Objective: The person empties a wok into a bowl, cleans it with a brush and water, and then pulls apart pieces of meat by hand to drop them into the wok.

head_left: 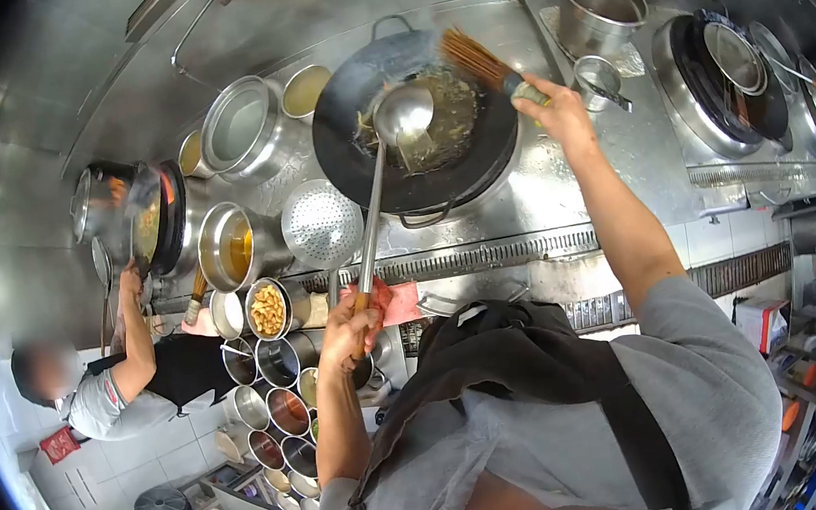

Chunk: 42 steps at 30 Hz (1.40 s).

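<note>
Head view: at the far left, beyond your station, a co-worker [126,388] stands with one hand at a second wok [166,222], on the counter's left end. Nearer, on the left part of the counter [562,192], you have an oil pot [210,245], a cup of golden pieces [268,311] by the front edge, and a strainer [322,226] close to your wok's left rim. These appear grouped on that side to stay within easy reach.

Your left hand [344,333], in front of the counter's front edge, has its fingers closed round the handle of the ladle [405,112]. The grip is far back, presumably to keep the hand off the heat. A pink cloth [398,303] lies just beside; whether you touch it cannot be told. The ladle's bowl is over the middle of your wok [335,127]; contact with the liquid [450,134] cannot be confirmed.

Your right hand [553,110] is closed on the brush [476,56] by its handle, bristles angled over the wok's right rim, which seemingly leaves the ladle side unobstructed. Further right, a small pot [599,72] and a tall pot [602,16] stand towards the counter's back edge, apart from the ladle.
</note>
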{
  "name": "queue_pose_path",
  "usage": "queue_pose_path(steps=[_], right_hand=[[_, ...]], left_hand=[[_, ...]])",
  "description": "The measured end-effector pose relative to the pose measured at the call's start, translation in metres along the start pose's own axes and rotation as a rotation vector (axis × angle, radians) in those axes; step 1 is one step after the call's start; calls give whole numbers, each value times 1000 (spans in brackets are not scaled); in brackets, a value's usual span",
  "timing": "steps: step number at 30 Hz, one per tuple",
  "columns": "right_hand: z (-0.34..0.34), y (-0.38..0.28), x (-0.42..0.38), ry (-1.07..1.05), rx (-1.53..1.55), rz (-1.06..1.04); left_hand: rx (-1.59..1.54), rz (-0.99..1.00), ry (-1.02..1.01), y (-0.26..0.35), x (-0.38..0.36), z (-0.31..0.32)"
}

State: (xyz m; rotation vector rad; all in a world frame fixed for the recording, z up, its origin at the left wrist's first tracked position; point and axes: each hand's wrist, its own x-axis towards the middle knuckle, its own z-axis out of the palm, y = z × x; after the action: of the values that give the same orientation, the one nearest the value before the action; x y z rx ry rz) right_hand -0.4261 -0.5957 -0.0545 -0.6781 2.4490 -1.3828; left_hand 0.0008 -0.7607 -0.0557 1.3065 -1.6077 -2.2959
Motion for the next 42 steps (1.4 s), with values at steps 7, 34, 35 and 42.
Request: queue_pose_path(steps=[7,34,35,42], right_hand=[[-47,62,-54,-134,-43,71],[-61,39,-122,18,213,-59],[-49,27,-97,-111,-6,-224],[96,-22,96,-390,-960,-471]], left_hand=[[24,190,-85,28,30,77],[919,1132,190,1,124,191],[943,1103,255,18,125,167],[1184,1036,315,-1,159,109]])
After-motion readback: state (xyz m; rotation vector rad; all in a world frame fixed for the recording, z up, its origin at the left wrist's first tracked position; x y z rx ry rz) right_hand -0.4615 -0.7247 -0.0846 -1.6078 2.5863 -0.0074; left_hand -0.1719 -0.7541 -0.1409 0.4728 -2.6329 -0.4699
